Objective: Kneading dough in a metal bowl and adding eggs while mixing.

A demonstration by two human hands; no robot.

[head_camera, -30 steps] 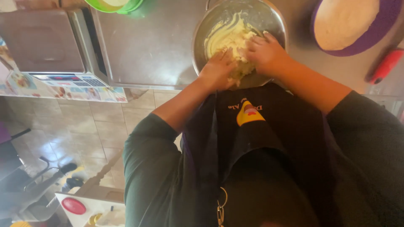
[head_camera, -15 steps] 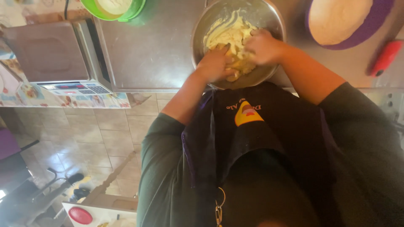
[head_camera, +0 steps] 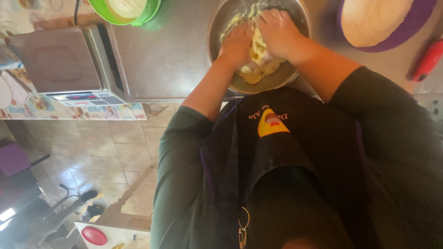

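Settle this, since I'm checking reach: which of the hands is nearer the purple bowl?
Right. The right hand kneads dough on the steel bowl's side facing the purple bowl; the left hand lies farther away.

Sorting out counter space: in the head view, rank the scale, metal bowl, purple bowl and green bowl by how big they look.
1. scale
2. metal bowl
3. purple bowl, cut off by the frame, so unsure
4. green bowl, also cut off

green bowl [head_camera: 134, 10] at 11 o'clock | scale [head_camera: 60, 64] at 9 | purple plate [head_camera: 417, 25] with dough [head_camera: 374, 18] at 1 | red tool [head_camera: 429, 60] at 2
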